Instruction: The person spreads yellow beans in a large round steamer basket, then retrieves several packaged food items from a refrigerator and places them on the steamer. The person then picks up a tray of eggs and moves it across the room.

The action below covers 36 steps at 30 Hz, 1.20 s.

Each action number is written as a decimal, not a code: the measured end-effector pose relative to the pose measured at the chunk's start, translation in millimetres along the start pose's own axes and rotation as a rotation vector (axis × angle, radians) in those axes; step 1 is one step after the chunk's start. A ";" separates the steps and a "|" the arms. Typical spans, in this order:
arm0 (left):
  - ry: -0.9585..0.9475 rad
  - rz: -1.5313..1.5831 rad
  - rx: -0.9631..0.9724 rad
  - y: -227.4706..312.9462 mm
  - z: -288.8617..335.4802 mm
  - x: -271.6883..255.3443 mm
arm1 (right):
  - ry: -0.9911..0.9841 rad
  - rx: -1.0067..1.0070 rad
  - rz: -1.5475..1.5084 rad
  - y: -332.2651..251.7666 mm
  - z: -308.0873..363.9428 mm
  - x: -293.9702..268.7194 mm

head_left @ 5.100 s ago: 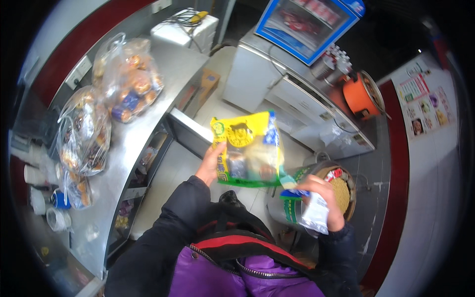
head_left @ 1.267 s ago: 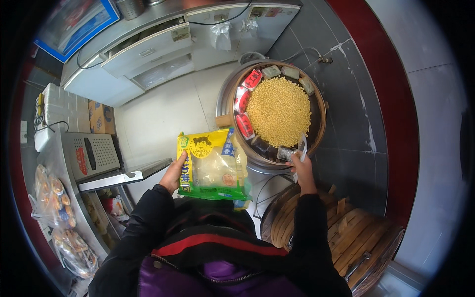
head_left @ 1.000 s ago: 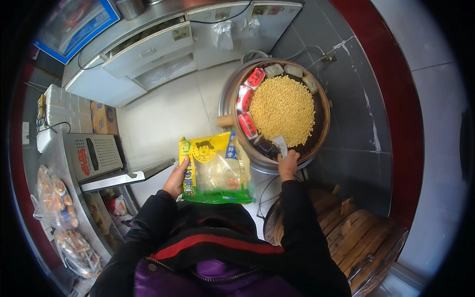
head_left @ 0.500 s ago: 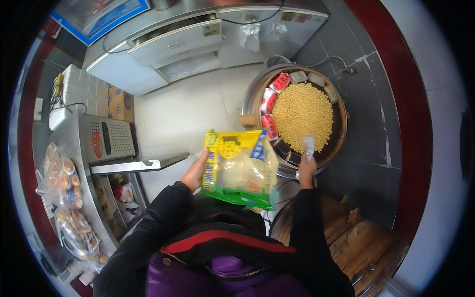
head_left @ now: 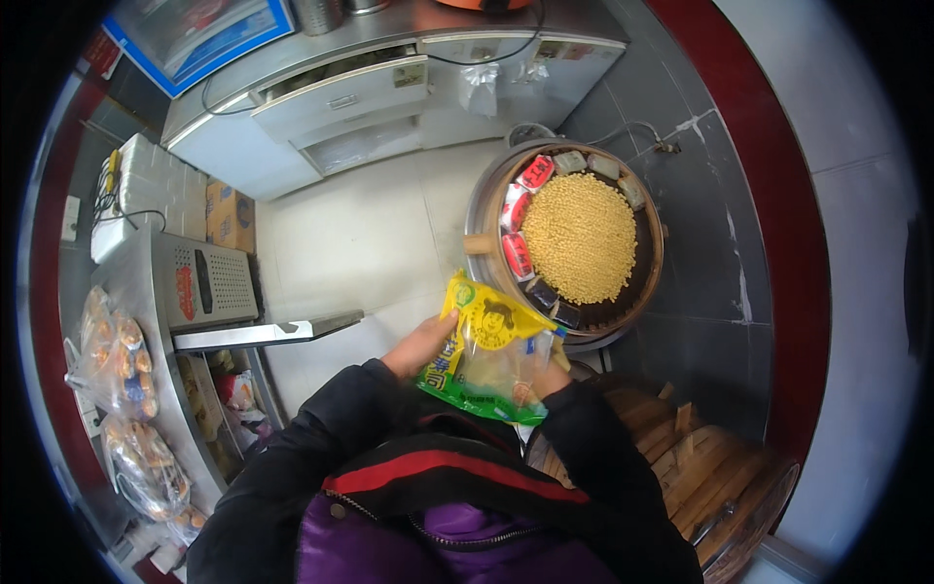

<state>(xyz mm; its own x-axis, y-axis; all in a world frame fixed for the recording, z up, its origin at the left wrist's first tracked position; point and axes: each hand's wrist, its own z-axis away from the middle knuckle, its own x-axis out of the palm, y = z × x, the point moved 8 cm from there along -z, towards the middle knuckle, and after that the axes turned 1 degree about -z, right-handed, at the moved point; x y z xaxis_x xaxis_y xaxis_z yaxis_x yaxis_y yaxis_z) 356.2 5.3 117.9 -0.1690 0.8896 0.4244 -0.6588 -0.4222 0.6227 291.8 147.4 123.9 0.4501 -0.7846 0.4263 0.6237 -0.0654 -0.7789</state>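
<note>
we see a yellow and green food packet (head_left: 489, 352) held up in front of the chest, between both hands. the left hand (head_left: 420, 346) grips its left edge, fingers curled round the side, thumb towards the front. the right hand (head_left: 551, 373) is mostly hidden behind the packet's right lower corner; only a bit of it shows there, closed on that edge as far as we can tell. the packet is tilted, its yellow top pointing up and away from us, its green bottom edge just above the dark jacket sleeves.

just beyond the packet stands a round steamer basket (head_left: 484, 242) on the floor, filled in the middle with yellow grains (head_left: 579, 237) and ringed with small red and dark packets (head_left: 516, 256). the top of the held packet overlaps the near rim of the basket in our view. to the left a metal counter (head_left: 268, 332) juts out, and bagged buns (head_left: 115, 343) lie farther left.
</note>
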 end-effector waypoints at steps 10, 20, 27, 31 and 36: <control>0.130 0.188 0.004 -10.1 -21.4 -28.2 | 0.056 0.191 0.211 -60.4 65.8 -49.9; 0.204 0.370 -0.129 -45.0 -30.4 -60.8 | 0.863 0.527 1.513 -48.8 35.6 -312.1; 0.214 0.381 -0.105 -46.5 -28.0 -61.7 | 0.625 0.667 1.492 -42.4 2.3 -306.5; 0.219 0.462 -0.087 -40.9 -24.3 -60.1 | 0.712 0.707 1.487 -43.0 15.8 -317.1; 0.206 0.486 -0.071 -29.0 -26.9 -52.1 | 0.733 0.561 1.325 -32.0 22.4 -321.0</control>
<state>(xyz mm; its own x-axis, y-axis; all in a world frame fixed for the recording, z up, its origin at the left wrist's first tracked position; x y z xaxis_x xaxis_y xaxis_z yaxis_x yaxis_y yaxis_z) 364.4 -24.1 60.1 -0.6029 0.6129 0.5106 -0.5156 -0.7878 0.3368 141.7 415.2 22.3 0.5514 -0.2247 -0.8034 0.2818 0.9566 -0.0741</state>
